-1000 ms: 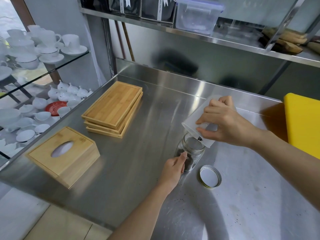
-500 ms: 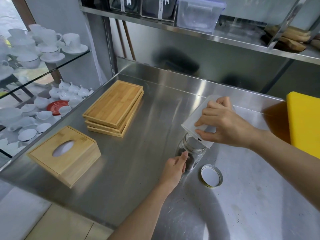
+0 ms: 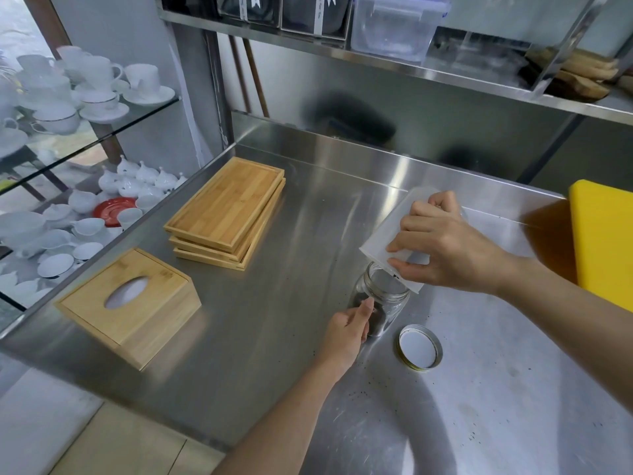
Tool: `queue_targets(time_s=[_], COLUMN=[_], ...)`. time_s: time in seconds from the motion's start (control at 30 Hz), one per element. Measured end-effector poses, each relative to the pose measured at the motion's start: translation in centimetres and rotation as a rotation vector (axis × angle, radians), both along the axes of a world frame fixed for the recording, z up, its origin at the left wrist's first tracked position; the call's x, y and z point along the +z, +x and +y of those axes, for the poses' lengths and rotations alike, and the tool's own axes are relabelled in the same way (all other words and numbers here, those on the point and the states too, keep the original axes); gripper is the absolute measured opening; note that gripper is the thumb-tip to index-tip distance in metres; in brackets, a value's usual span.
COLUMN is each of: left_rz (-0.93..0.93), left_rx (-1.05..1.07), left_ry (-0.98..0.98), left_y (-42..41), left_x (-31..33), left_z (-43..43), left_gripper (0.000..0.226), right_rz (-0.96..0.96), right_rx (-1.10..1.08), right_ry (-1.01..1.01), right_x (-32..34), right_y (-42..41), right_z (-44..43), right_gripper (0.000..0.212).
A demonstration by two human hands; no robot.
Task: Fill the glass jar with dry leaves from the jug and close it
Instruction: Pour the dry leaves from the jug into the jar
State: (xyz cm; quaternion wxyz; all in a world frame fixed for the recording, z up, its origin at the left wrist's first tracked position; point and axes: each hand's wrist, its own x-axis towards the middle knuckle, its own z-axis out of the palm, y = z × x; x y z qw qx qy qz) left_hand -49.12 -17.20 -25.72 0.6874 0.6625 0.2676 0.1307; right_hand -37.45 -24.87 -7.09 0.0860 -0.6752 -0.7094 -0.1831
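Right hand (image 3: 455, 252) grips jug (image 3: 397, 234), tilted, its lip over jar (image 3: 385, 299). Left hand (image 3: 346, 334) fingers wrap jar's side. Lid (image 3: 420, 347) on table (image 3: 274, 320) beside jar.

Brushed stainless-steel surface (image 3: 274, 320), glossy and streaked. Clear smooth glass jar (image 3: 383, 299) at centre. Translucent matt white plastic jug (image 3: 387, 234). Left: smooth light bamboo trays (image 3: 226, 210), bamboo tissue box (image 3: 137, 303).
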Motion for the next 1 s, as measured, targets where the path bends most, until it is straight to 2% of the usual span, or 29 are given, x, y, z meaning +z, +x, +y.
queue_targets(time_s=[1.0], left_rz=[0.003], left_rx=[-0.02], left_ry=[-0.001], left_y=[-0.05], left_x=[-0.17], left_z=[0.21], left_gripper=[0.058], right_rz=[-0.026], right_rx=[0.017], right_ry=[0.014], right_x=[-0.14], right_y=[-0.03], right_z=[-0.21], right_gripper=[0.018])
